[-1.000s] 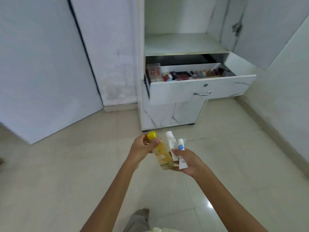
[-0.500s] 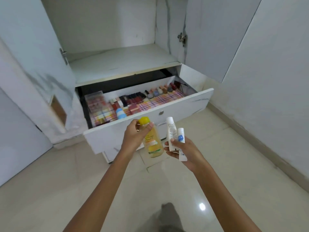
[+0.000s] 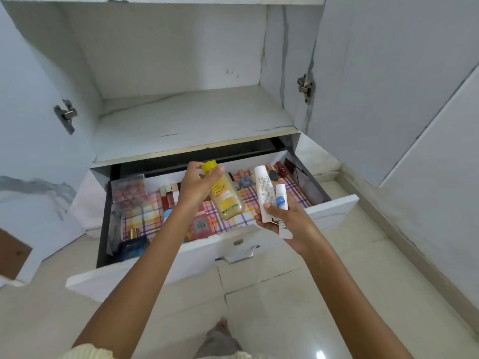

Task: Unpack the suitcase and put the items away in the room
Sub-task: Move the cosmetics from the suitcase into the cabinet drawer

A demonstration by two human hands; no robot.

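moving in over the drawer (image 3: 334, 209), left grip (image 3: 194, 188) clamped on yellow bottle (image 3: 227, 201), right grip (image 3: 294, 225) clamped on white tubes (image 3: 264, 193)

We've closed right in: the drawer (image 3: 181, 257), across the floor a second ago, now lies open under both arms. The left grip (image 3: 193, 189) has carried the yellow-capped bottle (image 3: 226, 196) out over the drawer's checked lining, away from the two white tubes (image 3: 264, 193) it sat close against in the right grip (image 3: 290, 224).
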